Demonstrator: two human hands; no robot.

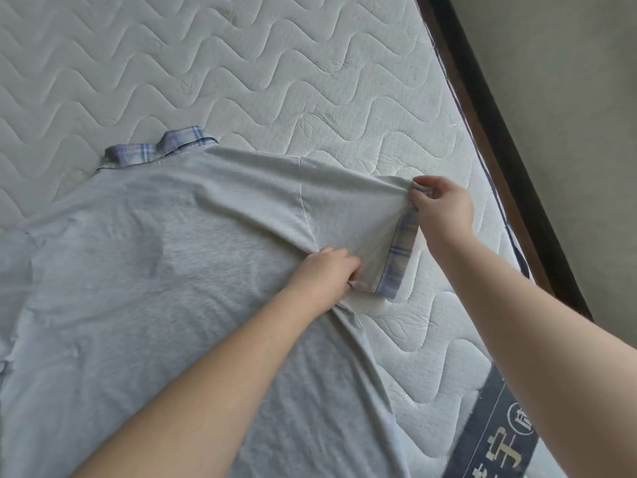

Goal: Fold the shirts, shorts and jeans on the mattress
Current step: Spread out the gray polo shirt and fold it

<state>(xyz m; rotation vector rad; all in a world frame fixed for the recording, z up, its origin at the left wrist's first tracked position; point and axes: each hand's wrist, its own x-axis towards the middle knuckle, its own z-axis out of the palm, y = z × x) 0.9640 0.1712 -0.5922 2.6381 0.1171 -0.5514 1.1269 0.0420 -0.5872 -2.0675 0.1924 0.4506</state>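
Grey shirt (165, 257) spread flat across left and centre of frame on white quilted mattress (310, 81), plaid collar (155, 150) toward upper left. Right hand (443, 205) pinches upper corner of sleeve (351, 215) at plaid cuff (400, 253), right of centre. Left hand (322, 276) pinches sleeve's lower edge near underarm seam. Both grips narrow, holding fabric. Dark bed frame (499, 150) along right edge.
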